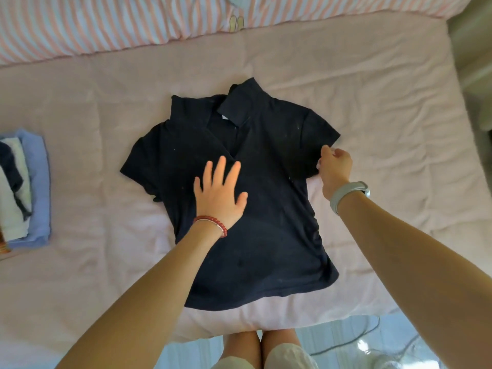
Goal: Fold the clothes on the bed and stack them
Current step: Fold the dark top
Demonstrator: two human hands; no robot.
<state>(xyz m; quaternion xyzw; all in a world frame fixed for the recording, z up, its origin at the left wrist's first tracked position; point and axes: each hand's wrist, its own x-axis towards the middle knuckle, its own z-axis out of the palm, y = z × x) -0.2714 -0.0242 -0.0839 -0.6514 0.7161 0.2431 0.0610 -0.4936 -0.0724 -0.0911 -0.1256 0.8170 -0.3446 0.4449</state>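
A dark navy polo shirt (266, 209) lies spread flat on the pink bed (386, 107), collar at the far end and hem towards me. My left hand (219, 195) presses flat on the shirt's chest with fingers straight and spread. My right hand (335, 166) pinches the edge of the shirt's right sleeve, fingers curled. A stack of folded clothes (24, 187), light blue underneath with white and dark pieces on top, sits at the bed's left edge.
A pink-and-white striped duvet (119, 22) runs along the far side of the bed. The bed's near edge is against my legs, with a tiled floor and a dark cable (354, 342) below it.
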